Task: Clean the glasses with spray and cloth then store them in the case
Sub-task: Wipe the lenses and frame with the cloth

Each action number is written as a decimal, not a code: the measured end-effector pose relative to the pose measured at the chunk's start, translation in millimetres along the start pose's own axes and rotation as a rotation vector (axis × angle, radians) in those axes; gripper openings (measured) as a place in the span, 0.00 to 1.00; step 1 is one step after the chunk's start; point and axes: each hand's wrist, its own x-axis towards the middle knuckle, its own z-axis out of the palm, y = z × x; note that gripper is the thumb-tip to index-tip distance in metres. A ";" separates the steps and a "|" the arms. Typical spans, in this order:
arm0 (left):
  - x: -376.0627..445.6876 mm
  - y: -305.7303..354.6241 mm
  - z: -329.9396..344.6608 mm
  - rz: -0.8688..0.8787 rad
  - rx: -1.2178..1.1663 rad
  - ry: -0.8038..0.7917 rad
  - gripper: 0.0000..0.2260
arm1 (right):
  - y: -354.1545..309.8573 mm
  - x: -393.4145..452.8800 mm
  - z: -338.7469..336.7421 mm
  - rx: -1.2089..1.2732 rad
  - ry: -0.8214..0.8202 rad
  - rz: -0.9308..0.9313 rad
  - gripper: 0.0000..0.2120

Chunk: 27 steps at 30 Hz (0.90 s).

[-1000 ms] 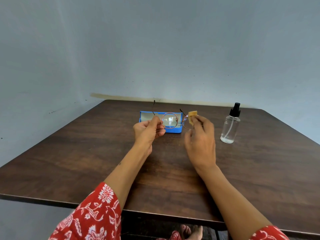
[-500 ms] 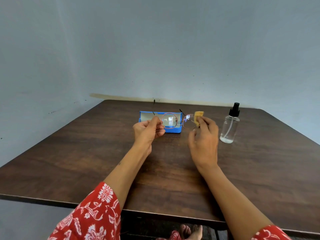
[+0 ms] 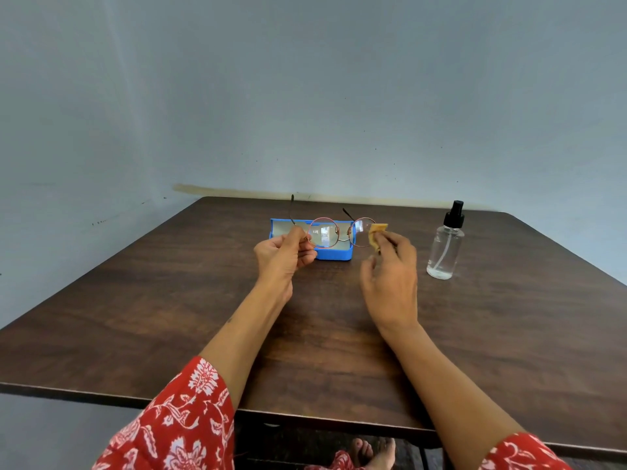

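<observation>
- My left hand [image 3: 283,257] is closed around the left end of the glasses [image 3: 324,232], pinching the frame just where the temple arm meets the round rim, and it holds them up off the table [image 3: 169,300] with the lenses facing me.
- The glasses have thin reddish round rims; both temple arms are unfolded and point away from me, up toward the wall [image 3: 305,96].
- My right hand [image 3: 390,276] grips a small yellow cloth [image 3: 376,235] between thumb and fingertips, clenched on it, and the cloth touches the outer edge of the right lens.
- I cannot tell whether the cloth wraps both faces of that lens or only the near one.
- The blue case [image 3: 334,254] lies open on the table right behind the glasses, its pale lining showing through the left lens; nothing else that I can make out sits inside it.
- The spray bottle [image 3: 445,245] stands upright on the table to the right of my right hand, apart from it, with a clear body, a black pump top and a little liquid in the bottom.
- Both forearms reach out over the dark wooden table, with red floral sleeves [image 3: 176,422] at the near edge.
- Bare toes [image 3: 373,451] show under the table edge.
</observation>
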 end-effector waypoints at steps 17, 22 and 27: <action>-1.2 -0.4 -0.3 0.002 -0.036 -0.009 0.07 | -2.8 -1.4 1.7 -0.046 -0.005 -0.141 0.20; 0.5 -1.1 -0.8 0.007 -0.047 -0.004 0.07 | -15.9 -6.5 6.2 -0.072 -0.105 -0.365 0.20; 0.3 0.3 -1.7 0.002 -0.022 -0.008 0.06 | -1.4 -1.0 0.7 -0.009 -0.028 -0.166 0.20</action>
